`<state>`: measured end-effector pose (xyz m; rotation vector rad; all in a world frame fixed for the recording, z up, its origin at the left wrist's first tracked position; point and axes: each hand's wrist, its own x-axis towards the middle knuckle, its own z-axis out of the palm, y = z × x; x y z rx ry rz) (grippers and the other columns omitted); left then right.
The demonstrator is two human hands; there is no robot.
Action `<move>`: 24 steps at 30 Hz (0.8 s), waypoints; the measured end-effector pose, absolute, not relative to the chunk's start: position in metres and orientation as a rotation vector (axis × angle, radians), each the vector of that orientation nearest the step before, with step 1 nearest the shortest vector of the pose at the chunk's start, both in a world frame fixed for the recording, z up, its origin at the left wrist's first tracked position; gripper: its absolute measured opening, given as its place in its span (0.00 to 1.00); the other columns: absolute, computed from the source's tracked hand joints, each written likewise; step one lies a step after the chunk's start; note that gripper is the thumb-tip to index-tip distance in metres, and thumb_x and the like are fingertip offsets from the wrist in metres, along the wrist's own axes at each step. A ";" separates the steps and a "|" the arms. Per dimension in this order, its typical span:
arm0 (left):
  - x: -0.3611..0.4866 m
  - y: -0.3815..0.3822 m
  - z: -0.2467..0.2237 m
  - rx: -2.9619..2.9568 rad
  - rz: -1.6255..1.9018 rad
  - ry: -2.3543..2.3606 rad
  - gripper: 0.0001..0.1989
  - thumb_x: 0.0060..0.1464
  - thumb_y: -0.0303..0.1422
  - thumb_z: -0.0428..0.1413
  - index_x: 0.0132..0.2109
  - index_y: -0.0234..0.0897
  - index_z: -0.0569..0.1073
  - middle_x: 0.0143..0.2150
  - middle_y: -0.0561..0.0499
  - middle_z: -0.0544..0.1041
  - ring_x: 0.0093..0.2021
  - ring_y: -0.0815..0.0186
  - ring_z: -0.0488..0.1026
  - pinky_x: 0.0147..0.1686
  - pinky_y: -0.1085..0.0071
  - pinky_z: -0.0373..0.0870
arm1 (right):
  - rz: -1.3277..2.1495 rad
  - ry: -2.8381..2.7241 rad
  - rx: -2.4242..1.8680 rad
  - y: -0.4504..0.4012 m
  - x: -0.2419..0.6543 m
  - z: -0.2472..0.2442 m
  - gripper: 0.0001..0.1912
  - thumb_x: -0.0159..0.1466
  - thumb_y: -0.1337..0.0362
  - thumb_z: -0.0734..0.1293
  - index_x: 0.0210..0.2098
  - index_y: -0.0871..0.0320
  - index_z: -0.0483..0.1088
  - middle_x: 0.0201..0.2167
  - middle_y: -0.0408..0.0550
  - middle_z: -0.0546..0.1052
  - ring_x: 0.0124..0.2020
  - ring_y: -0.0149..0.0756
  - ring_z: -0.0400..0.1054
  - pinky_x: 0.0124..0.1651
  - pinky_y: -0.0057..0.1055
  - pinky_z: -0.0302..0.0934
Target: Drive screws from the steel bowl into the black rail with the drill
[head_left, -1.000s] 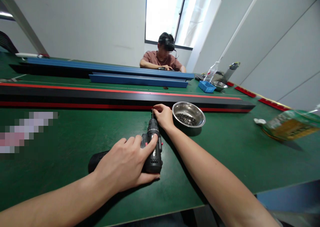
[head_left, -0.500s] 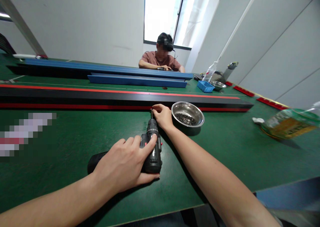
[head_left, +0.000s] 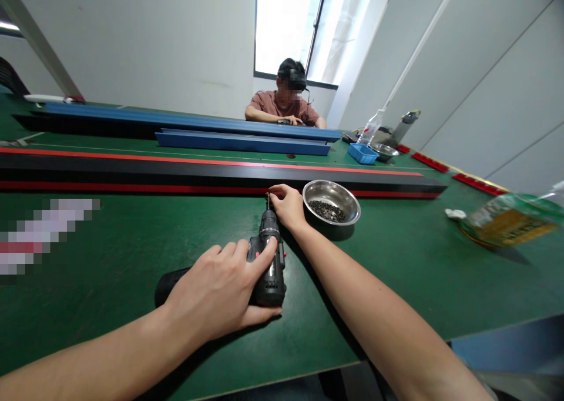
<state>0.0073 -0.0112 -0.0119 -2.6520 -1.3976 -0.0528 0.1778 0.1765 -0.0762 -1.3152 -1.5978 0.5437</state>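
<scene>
- Left hand: no real change over the last second; it is clamped on the drill, laid over the body from above, in the same place as before.
- Drill bit: it points away from the person at the near side of the black bar, with no clear advance over that second. The work seems paused or moving too finely to show. Whether the bit is turning, I cannot tell.
- Right hand: it too has kept its place, fingertips drawn in beside the bit's tip at the bar's lower red edge. Whether they pinch a small part there is hidden by their size and angle, so I cannot tell.
- How the bar looks: long, dark and smooth, with a red stripe along the top and another along the near lower edge. It lies across the table, running out of view at the left and ending at a slanted tip on the right.
- How the drill looks: black, with small red details and a ringed collar, lying on its side with its base toward the left.
- Just right of the right hand: a shiny metal bowl with small dark pieces, probably screws, in its bottom.
</scene>
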 end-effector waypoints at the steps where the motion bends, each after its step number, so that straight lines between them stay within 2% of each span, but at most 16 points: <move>1: 0.007 -0.011 -0.012 -2.651 -0.055 -1.398 0.46 0.56 0.64 0.49 0.73 0.43 0.57 0.45 0.41 0.75 0.42 0.50 0.75 0.43 0.55 0.71 | 0.546 -1.596 -1.316 0.177 0.178 -0.076 0.08 0.63 0.71 0.69 0.40 0.58 0.79 0.40 0.48 0.84 0.41 0.35 0.79 0.49 0.30 0.71; 24: 0.007 -0.010 -0.013 -2.656 -0.044 -1.399 0.46 0.56 0.64 0.48 0.73 0.44 0.55 0.46 0.41 0.75 0.43 0.51 0.74 0.43 0.57 0.69 | 0.533 -1.584 -1.328 0.177 0.178 -0.077 0.06 0.63 0.69 0.70 0.38 0.58 0.80 0.36 0.47 0.84 0.37 0.35 0.78 0.46 0.31 0.70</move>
